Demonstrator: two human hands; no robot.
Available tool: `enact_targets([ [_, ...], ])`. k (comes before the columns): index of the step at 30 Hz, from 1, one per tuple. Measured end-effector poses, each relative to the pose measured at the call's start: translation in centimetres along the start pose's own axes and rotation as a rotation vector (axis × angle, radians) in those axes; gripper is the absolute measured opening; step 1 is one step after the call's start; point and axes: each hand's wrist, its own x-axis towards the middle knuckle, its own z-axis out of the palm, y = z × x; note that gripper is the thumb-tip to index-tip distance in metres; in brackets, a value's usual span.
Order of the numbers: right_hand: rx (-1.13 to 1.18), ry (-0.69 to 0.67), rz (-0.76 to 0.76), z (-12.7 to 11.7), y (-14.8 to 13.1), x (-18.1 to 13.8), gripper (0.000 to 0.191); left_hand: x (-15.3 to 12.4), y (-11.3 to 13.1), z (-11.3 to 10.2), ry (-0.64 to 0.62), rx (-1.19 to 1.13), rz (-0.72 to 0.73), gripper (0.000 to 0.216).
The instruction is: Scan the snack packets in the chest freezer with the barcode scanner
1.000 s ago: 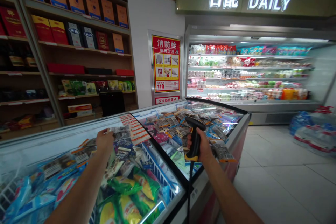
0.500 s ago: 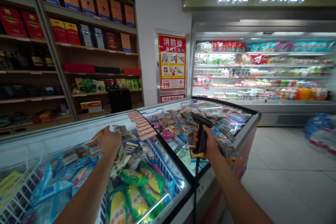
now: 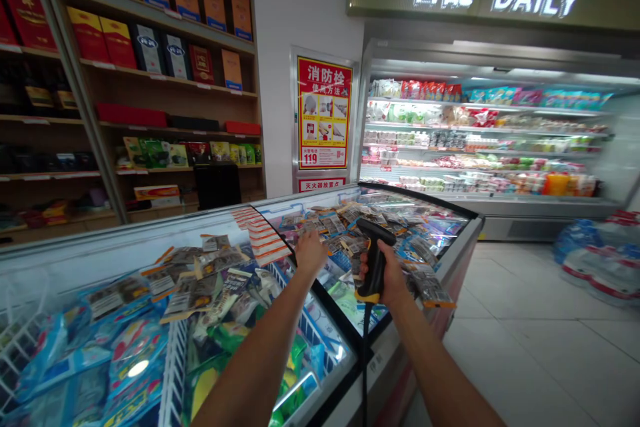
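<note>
My right hand (image 3: 393, 277) is wrapped round the grip of a black and yellow barcode scanner (image 3: 374, 260), its cord hanging down. Over the black divider of the chest freezer is my left hand (image 3: 310, 257), beside a wide pile of flat grey-brown food packets (image 3: 345, 223) with orange edges. The back of that hand hides most of its fingers, so its grasp is unclear. More such packets (image 3: 187, 293) lie in the left section, on blue bags (image 3: 135, 353) and green-yellow bags. One packet (image 3: 430, 287) rests on the freezer's right edge, behind my right wrist.
An orange-striped sheet (image 3: 260, 235) lies on the freezer by the divider. White wire baskets (image 3: 175, 367) separate the frozen goods. Shelves of boxes (image 3: 170, 80) stand at left, a lit chiller (image 3: 480, 140) behind. Wrapped bottles (image 3: 600, 260) sit on the floor at right.
My left hand has moved right, from the packets in the left section to the divider, uncovering packets there. My right hand still holds the barcode scanner. The view has turned slightly right.
</note>
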Motion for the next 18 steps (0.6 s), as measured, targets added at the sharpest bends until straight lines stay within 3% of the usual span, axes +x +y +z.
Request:
enact_targets([
  [5, -0.005, -0.001, 0.008, -0.1, 0.3, 0.0, 0.024, 0.7, 0.8, 2.6, -0.166, 0.001, -0.005, 0.053],
  [10, -0.035, -0.020, 0.001, -0.2, 0.6, 0.2, 0.025, 1.1, 0.4, 2.7, -0.203, 0.002, 0.039, 0.053],
  [13, -0.048, -0.034, 0.004, 0.1, 0.7, 0.2, 0.025, 1.5, -0.5, 1.9, -0.168, -0.096, 0.035, 0.062],
  [18, -0.062, -0.078, 0.008, 1.6, 1.2, -0.3, 0.025, 2.3, -3.8, -0.6, 0.025, -0.580, 0.016, 0.065],
])
